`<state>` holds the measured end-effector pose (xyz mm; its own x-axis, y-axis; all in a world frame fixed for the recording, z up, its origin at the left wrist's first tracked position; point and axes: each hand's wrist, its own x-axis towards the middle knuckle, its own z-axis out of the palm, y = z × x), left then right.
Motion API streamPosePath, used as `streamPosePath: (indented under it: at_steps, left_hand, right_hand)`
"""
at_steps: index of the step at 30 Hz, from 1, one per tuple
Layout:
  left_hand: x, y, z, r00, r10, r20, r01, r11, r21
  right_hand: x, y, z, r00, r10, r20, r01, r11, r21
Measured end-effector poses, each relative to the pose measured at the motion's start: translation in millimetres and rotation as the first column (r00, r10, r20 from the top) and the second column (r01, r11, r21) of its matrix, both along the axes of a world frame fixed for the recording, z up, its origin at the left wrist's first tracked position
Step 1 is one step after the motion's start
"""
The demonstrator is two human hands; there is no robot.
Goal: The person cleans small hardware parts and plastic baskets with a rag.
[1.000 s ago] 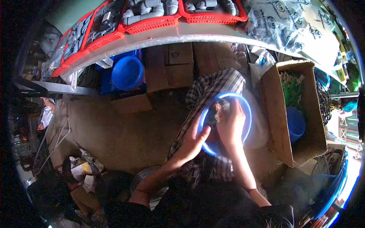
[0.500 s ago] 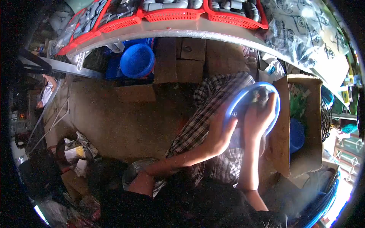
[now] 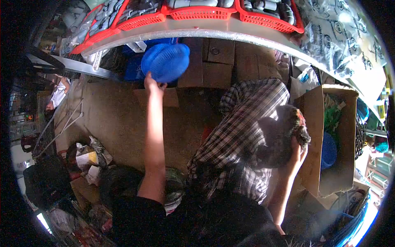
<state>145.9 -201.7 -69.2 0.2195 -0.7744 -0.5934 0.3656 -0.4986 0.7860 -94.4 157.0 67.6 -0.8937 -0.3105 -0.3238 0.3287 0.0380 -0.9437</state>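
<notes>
- Head view: the left hand (image 3: 154, 84) is closed on the near rim of a blue basket (image 3: 168, 65), thumb and fingers pinching it, arm stretched forward.
- The right hand (image 3: 299, 152) curls around a dark, fuzzy bundle (image 3: 303, 131) beside the right knee; exactly what it is, I cannot tell.
- The basket is round, ribbed, tilted and slightly blurred. It hangs just below the table's front edge (image 3: 197, 36), left of its middle; whether it touches the blue things behind is unclear.
- The bundle shows reddish flecks, close to the left wall of an open cardboard box (image 3: 309, 164).
- Brown floor (image 3: 113, 123) lies left of the left forearm and between it and the checked trousers (image 3: 242, 119).
</notes>
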Motion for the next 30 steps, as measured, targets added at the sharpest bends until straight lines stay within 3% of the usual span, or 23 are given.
streamPosePath:
  at_steps: [2,3,6,8,11,13,14,15,16,17,18,20,22,23,25,27,28,29,30]
  left_hand:
    - [8,-27,-15,0.986,0.102,0.132,-0.108,0.993,0.04]
    - [13,-41,-26,0.969,0.149,0.197,-0.163,0.985,0.053]
    - [34,-78,-86,0.804,0.29,0.519,-0.244,0.957,-0.156]
    - [44,-88,-104,0.695,0.264,0.669,-0.264,0.959,-0.103]
    - [41,-81,-97,0.761,0.199,0.618,-0.242,0.97,-0.014]
    - [23,-56,-66,0.884,0.147,0.443,-0.217,0.97,0.111]
    - [25,-54,-68,0.929,0.115,0.351,-0.163,0.98,0.112]
    - [27,-53,-70,0.964,0.079,0.255,-0.109,0.988,0.107]
    - [29,-52,-72,0.987,0.039,0.159,-0.055,0.994,0.098]
    - [24,-47,-66,0.958,0.109,0.263,-0.126,0.991,0.048]
    - [13,-39,-55,0.915,0.18,0.36,-0.189,0.982,-0.011]
    - [4,-30,-60,0.773,0.321,0.547,-0.221,0.945,-0.242]
    - [11,-23,-90,0.554,0.495,0.669,-0.095,0.836,-0.54]
    - [-7,6,-59,0.525,0.432,0.733,0.014,0.857,-0.515]
    - [-20,31,-73,0.538,0.465,0.703,0.237,0.717,-0.655]
    - [-32,69,-75,0.631,0.296,0.717,0.335,0.73,-0.596]
    - [-48,96,-65,0.734,0.147,0.663,0.391,0.707,-0.589]
    - [-64,122,-50,0.806,-0.011,0.591,0.439,0.682,-0.586]
    - [-78,144,-38,0.755,-0.304,0.582,0.614,0.638,-0.464]
  right_hand:
    - [-14,17,-16,0.994,0.077,-0.077,-0.076,0.997,0.004]
    - [-14,22,-16,0.999,0.038,-0.037,-0.039,0.999,-0.005]
    - [-15,28,-15,0.997,-0.051,0.065,0.053,0.998,-0.025]
    - [-19,34,-16,0.995,-0.079,0.065,0.082,0.995,-0.051]
    - [-36,56,-26,0.988,-0.097,0.119,0.108,0.99,-0.095]
    - [-46,58,-20,0.987,-0.129,-0.093,0.124,0.991,-0.051]
    - [-45,48,0,0.927,-0.079,-0.367,0.106,0.993,0.055]
    - [-48,48,12,0.917,-0.16,-0.365,0.202,0.976,0.081]
    - [-70,73,3,0.801,-0.096,-0.591,0.216,0.967,0.136]
    - [-92,103,1,0.703,-0.073,-0.708,0.25,0.956,0.15]
    - [-107,115,11,0.45,0.078,-0.89,0.1,0.986,0.137]
    - [-119,166,24,0.219,0.159,-0.963,0.438,0.866,0.242]
    - [-131,206,28,0.12,0.325,-0.938,0.637,0.699,0.324]
    - [-138,227,30,0.082,0.403,-0.911,0.729,0.599,0.331]
    - [-156,275,33,0.016,0.529,-0.849,0.772,0.533,0.346]
    - [-141,225,50,0.259,0.505,-0.823,0.721,0.465,0.513]
    - [-135,198,59,0.376,0.488,-0.788,0.686,0.426,0.59]
    - [-128,169,71,0.649,0.381,-0.659,0.582,0.309,0.752]
    - [-143,179,59,0.811,0.364,-0.459,0.446,0.123,0.886]
